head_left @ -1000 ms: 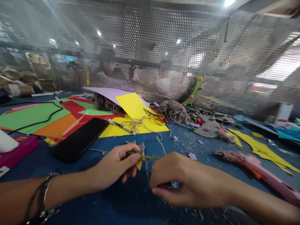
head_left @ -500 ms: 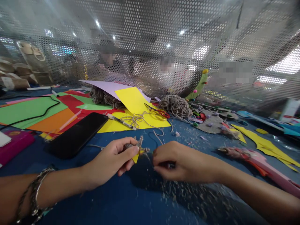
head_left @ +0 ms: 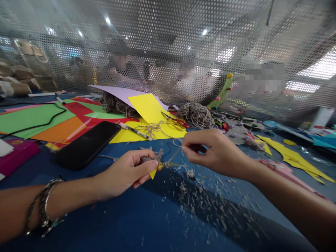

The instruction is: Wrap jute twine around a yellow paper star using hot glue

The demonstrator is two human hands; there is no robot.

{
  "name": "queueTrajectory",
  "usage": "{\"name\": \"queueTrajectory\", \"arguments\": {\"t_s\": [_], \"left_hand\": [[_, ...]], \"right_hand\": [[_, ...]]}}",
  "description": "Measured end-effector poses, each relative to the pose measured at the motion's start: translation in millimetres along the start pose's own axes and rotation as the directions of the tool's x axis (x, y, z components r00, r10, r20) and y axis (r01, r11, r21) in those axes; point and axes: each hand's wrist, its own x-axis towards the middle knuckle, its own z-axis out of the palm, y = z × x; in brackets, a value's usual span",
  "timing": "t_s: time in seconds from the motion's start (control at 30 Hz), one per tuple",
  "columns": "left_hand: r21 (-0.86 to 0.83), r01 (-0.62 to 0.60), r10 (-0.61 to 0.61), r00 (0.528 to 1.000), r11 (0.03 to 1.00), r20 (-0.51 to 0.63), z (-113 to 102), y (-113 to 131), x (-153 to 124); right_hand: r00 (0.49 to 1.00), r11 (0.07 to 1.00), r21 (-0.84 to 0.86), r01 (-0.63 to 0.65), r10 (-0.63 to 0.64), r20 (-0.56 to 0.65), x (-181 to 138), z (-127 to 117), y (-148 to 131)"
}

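My left hand (head_left: 128,171) is closed, pinching a small yarn-wrapped piece (head_left: 159,158) between thumb and fingers. A pointed bit of yellow paper (head_left: 152,174) sticks out below the thumb. Most of the piece is hidden by the fingers. To the right and slightly higher, my right hand (head_left: 215,152) pinches a strand of grey yarn (head_left: 174,155). That strand runs fairly straight from the piece up to the right fingertips. Loose yarn (head_left: 154,128) lies in loops on yellow paper behind the hands.
A black phone (head_left: 88,145) lies left of my hands beside coloured paper sheets (head_left: 28,120). Red-handled scissors (head_left: 180,121) and a ball of yarn (head_left: 195,115) lie behind. Fibre scraps (head_left: 210,196) litter the blue table (head_left: 110,224). A perforated screen (head_left: 162,28) stands at the back.
My right hand has moved up and a little to the right, drawing the yarn strand straighter. My left hand keeps its hold, almost in place.
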Motion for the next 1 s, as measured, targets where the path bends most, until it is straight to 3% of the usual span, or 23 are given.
{"name": "queueTrajectory", "arguments": {"t_s": [0.2, 0.5, 1.0], "left_hand": [[-0.025, 0.006, -0.006, 1.000, 1.000, -0.010, 0.4, 2.6, -1.3], [0.102, 0.039, -0.029, 0.995, 0.994, -0.100, -0.6, 0.8, -1.0], [-0.003, 0.069, -0.068, 0.982, 0.998, -0.174, -3.2, 0.1, 1.7]], "right_hand": [[0.999, 0.994, -0.107, 0.035, -0.038, -0.025, -0.9, 0.8, 3.5], [0.997, 0.979, -0.203, 0.025, -0.038, -0.062, -0.8, -1.1, 7.0], [0.997, 0.975, -0.209, 0.075, -0.079, -0.008, -0.4, -8.6, 10.4]]}}
